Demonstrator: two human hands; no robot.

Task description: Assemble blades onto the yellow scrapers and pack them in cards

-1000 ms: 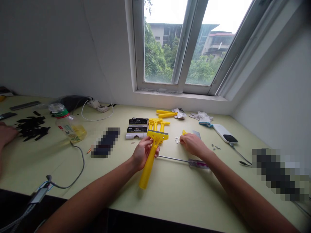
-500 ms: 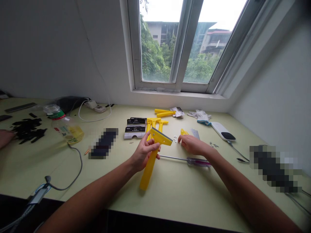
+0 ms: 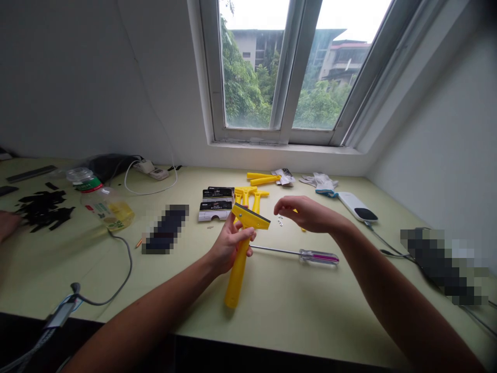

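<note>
My left hand (image 3: 229, 247) is wrapped round a yellow scraper (image 3: 239, 274), its wide head up and a grey strip along the top edge. A small screw shows at one end of the head. To the right, my right hand (image 3: 308, 213) is raised over the table with its fingers curled together; anything between the fingertips is too small to make out. Below those fingertips lie several small nuts (image 3: 280, 220). A yellow piece (image 3: 303, 229) is mostly hidden behind the right hand. Between my arms lies a screwdriver (image 3: 318, 257) with a clear and purple handle.
More yellow scrapers (image 3: 262, 194) lie beside black-and-white boxes (image 3: 216, 211). Behind are yellow handles (image 3: 265, 181), gloves (image 3: 320, 181) and a white device (image 3: 357, 207). On the left stand a tilted bottle (image 3: 104, 207) and black strips (image 3: 42, 210), near another person's hand (image 3: 8, 225).
My right hand has lifted off the table from beside the yellow piece and moved slightly left, towards the scraper. The scraper in my left hand has shifted a little left and turned slightly.
</note>
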